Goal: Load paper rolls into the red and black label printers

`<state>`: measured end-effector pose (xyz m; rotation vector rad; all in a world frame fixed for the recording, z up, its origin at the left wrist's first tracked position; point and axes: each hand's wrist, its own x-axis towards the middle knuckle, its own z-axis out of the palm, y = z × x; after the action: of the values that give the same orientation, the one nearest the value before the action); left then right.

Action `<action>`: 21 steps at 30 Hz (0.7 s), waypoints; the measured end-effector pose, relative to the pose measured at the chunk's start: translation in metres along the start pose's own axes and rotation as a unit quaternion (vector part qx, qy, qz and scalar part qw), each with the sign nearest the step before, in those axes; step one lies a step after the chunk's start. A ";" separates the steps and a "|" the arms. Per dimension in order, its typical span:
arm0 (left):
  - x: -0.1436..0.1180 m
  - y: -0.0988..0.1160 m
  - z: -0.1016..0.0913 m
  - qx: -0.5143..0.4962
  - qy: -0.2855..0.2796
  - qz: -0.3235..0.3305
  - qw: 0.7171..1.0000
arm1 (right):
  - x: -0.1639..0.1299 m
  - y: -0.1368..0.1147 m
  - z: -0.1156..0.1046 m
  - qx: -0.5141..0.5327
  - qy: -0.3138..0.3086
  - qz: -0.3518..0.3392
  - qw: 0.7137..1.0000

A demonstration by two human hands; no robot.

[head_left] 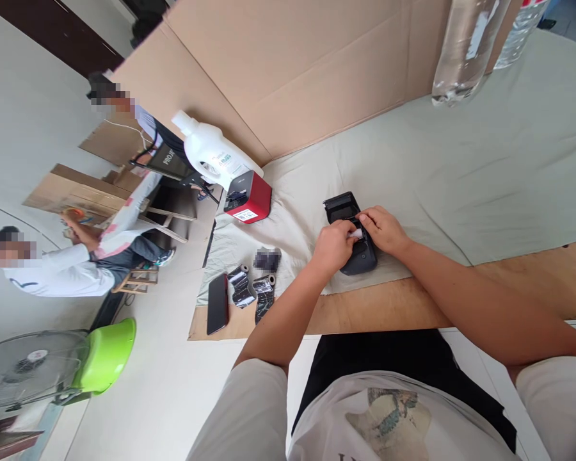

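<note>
A small black printer [365, 259] stands on the cloth-covered table with its lid [340, 203] raised. My left hand [336, 243] is closed in a pinch on a small white roll [356, 234], which sits over the printer's opening. My right hand [384, 229] grips the printer's right side, its thumb at the edge of the opening. The inside of the printer is partly hidden by my fingers. Left of it lie two rolls of shiny black film, one [240, 286] beside the other [264, 298], partly unwound.
A phone [217, 304] lies at the table's left end, near a blurred dark item [267, 259]. Behind are a red and black box [249, 198], a white jug [221, 153], a cardboard panel [307, 70] and a water bottle [463, 57]. Two people sit at the far left, beyond a fan [33, 368].
</note>
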<state>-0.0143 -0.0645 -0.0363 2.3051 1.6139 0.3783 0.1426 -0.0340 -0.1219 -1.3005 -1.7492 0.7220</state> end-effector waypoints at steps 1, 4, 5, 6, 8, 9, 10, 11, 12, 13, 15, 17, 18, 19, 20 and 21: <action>0.001 -0.001 0.001 -0.003 -0.013 0.003 1.000 | 0.000 0.000 0.000 -0.002 0.001 0.000 1.000; 0.005 -0.004 0.001 -0.003 -0.041 0.010 0.999 | 0.000 0.000 0.000 -0.007 0.003 -0.004 1.000; 0.005 -0.005 0.000 -0.002 -0.045 0.019 0.999 | 0.000 0.000 0.000 -0.007 0.004 -0.006 1.000; 0.003 -0.005 0.000 -0.002 -0.047 0.033 0.998 | 0.000 0.000 0.000 -0.005 0.005 -0.008 1.000; -0.003 -0.006 0.000 -0.006 -0.039 0.070 0.997 | 0.000 -0.001 0.000 -0.002 0.009 -0.011 1.000; -0.008 -0.006 0.000 -0.008 -0.032 0.087 0.996 | -0.001 -0.002 0.000 0.001 0.013 -0.012 1.000; -0.014 -0.007 0.000 -0.013 -0.024 0.100 0.995 | -0.001 -0.003 0.000 0.004 0.017 -0.012 1.000; -0.019 -0.009 0.000 -0.018 -0.018 0.111 0.994 | -0.002 -0.004 -0.001 0.007 0.022 -0.012 1.000; -0.024 -0.010 0.001 -0.026 -0.013 0.118 0.993 | -0.002 -0.006 -0.002 0.012 0.027 -0.012 0.999; -0.029 -0.012 0.001 -0.035 -0.007 0.120 0.992 | -0.003 -0.008 -0.003 0.017 0.032 -0.011 0.999; -0.035 -0.016 0.004 -0.061 0.008 0.113 0.992 | -0.003 -0.013 -0.008 0.030 0.032 -0.012 0.999; -0.037 -0.020 0.006 -0.091 0.035 0.085 0.992 | -0.003 -0.019 -0.017 0.041 0.014 -0.027 0.999; -0.037 -0.021 0.007 -0.106 0.050 0.066 0.991 | -0.003 -0.022 -0.021 0.046 -0.003 -0.041 0.998; -0.037 -0.022 0.008 -0.120 0.064 0.048 0.990 | -0.002 -0.024 -0.027 0.051 -0.025 -0.059 0.997; -0.036 -0.023 0.009 -0.132 0.076 0.031 0.988 | -0.002 -0.026 -0.032 0.056 -0.052 -0.081 0.994; -0.036 -0.023 0.010 -0.144 0.086 0.014 0.986 | -0.002 -0.028 -0.036 0.059 -0.080 -0.103 0.990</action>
<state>-0.0423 -0.0916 -0.0557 2.1259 1.4894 0.7816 0.1608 -0.0448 -0.0814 -0.9877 -1.9052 0.8151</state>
